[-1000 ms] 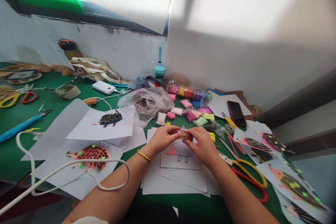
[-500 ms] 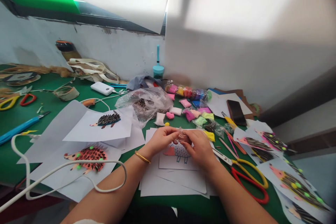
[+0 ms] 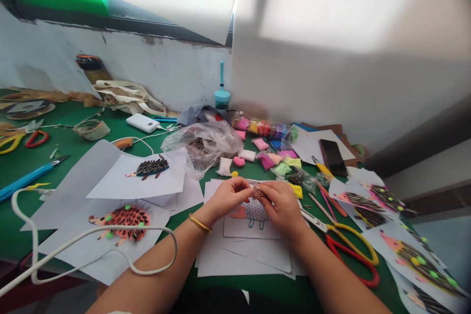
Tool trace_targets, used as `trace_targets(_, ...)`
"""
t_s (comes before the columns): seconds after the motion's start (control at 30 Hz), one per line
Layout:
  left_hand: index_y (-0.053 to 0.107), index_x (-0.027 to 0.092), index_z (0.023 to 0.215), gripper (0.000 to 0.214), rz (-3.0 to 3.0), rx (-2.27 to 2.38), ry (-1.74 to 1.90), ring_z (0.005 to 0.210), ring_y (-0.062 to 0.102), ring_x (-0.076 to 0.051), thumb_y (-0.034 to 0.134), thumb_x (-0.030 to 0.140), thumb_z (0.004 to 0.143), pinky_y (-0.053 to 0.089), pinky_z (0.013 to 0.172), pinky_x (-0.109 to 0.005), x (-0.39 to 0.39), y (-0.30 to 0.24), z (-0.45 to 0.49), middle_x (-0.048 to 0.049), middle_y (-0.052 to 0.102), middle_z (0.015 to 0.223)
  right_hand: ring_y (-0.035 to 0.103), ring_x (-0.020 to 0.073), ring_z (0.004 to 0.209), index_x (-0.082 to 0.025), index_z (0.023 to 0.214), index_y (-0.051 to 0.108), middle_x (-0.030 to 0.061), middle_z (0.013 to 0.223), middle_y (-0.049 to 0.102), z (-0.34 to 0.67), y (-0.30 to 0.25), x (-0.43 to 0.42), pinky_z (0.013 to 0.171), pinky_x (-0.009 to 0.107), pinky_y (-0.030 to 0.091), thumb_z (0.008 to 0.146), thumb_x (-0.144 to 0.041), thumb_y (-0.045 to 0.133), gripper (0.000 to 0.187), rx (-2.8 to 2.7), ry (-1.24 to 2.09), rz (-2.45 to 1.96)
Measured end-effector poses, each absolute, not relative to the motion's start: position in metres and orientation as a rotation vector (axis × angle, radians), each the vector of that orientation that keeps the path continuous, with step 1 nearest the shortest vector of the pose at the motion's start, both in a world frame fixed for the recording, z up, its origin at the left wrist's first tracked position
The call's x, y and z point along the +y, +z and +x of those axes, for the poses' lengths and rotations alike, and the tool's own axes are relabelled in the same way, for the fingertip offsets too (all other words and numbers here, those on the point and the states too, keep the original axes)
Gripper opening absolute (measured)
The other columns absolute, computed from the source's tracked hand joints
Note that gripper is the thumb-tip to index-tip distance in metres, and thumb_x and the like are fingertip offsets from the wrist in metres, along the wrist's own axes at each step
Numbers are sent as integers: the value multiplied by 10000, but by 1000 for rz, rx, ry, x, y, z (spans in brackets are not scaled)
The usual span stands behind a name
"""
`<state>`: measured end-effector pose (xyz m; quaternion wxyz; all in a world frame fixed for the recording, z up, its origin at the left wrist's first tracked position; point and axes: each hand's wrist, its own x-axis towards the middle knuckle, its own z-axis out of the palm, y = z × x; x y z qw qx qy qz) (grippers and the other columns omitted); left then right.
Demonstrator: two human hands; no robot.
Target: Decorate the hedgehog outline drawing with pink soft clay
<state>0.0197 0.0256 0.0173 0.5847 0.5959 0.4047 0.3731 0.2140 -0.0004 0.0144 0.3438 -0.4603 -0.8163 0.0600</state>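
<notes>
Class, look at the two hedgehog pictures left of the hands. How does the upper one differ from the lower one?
The upper hedgehog picture has a dark body and no clay dots; the lower hedgehog picture has a coral-pink body with green clay dots. A white cable crosses the lower picture but not the upper. Both face left, with dark seed-like spines on white paper.

Sunlight falls in soft patches across a white wall (image 3: 331, 59), beneath a dark window frame (image 3: 121, 27), behind a green-topped table (image 3: 62, 127).

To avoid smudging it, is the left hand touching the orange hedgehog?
Apart. The head view shows the left hand over the papers in the middle, with a plain gap between it and the orange hedgehog on its own sheet.
</notes>
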Motion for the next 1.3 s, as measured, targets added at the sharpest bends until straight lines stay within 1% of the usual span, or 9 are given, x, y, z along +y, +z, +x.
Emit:
trace_targets(0.23, 608, 165, 780, 240, 1595, 1053, 813, 657, 604, -140, 574, 387, 865, 458, 594, -242, 25, 9, 22, -15, 624, 736, 590, 244, 953, -220, 1081, 666, 85, 1029, 685, 217, 6, 2, 850, 397, 427, 948, -352, 547, 223, -2132, 89, -1237)
trace_targets(0.37, 551, 169, 737, 296, 1453, 971, 823, 608, 555, -121, 590, 443, 841, 434, 571, -233, 26, 15, 22, 6, 574, 670, 588, 257, 993, -212, 1155, 628, 102, 1082, 667, 219, 5, 3, 872, 410, 448, 959, -375, 520, 276, -2102, 143, -1196)
trace_targets(0.5, 513, 179, 750, 298, 1336, 856, 824, 614, 535, -110, 595, 452, 834, 438, 602, -237, 25, 19, 21, 22, 554, 685, 585, 257, 1021, -217, 1196, 600, 101, 1099, 656, 221, 5, 4, 884, 410, 469, 956, -396, 525, 308, -2081, 241, -1131)
trace_targets(0.7, 602, 184, 796, 159, 1781, 1084, 900, 714, 552, -141, 542, 305, 880, 422, 653, -253, 24, 11, 22, 2, 619, 771, 584, 264, 1011, -228, 1169, 620, 101, 1095, 658, 221, 4, 3, 888, 432, 462, 939, -339, 573, 260, -2131, 215, -1145)
trace_targets(0.8, 626, 189, 796, 167, 1850, 1115, 894, 729, 565, -149, 525, 280, 892, 421, 669, -258, 25, 9, 22, -2, 639, 778, 585, 267, 1020, -234, 1190, 619, 105, 1119, 654, 221, 4, 3, 895, 446, 460, 928, -308, 584, 274, -2141, 182, -1148)
trace_targets(1.03, 531, 180, 723, 246, 1571, 995, 806, 555, 475, -104, 631, 388, 809, 359, 516, -224, 27, 13, 19, 38, 521, 638, 583, 253, 1062, -240, 1181, 619, 91, 1127, 656, 220, 6, 5, 925, 427, 469, 936, -283, 564, 255, -2147, 263, -1100)
trace_targets(1.17, 478, 191, 731, 351, 1387, 896, 784, 504, 446, -89, 690, 469, 766, 326, 477, -213, 24, 14, 21, 59, 474, 615, 496, 287, 1217, -239, 1313, 521, 122, 1299, 555, 217, 6, 2, 1017, 496, 415, 907, -280, 585, 413, -2068, 149, -1089)
trace_targets(1.23, 472, 189, 713, 356, 1406, 916, 865, 550, 461, -97, 693, 461, 776, 347, 522, -220, 22, 13, 24, 54, 478, 629, 504, 287, 1175, -233, 1249, 541, 119, 1243, 552, 215, 9, -3, 994, 496, 418, 876, -268, 610, 381, -1970, 108, -1109)
trace_targets(1.3, 482, 187, 696, 330, 1493, 989, 941, 583, 462, -105, 679, 429, 803, 349, 558, -230, 19, 12, 26, 49, 487, 631, 546, 255, 1029, -223, 1073, 580, 86, 1072, 581, 212, 12, -7, 903, 441, 453, 870, -274, 599, 209, -1933, 183, -1076)
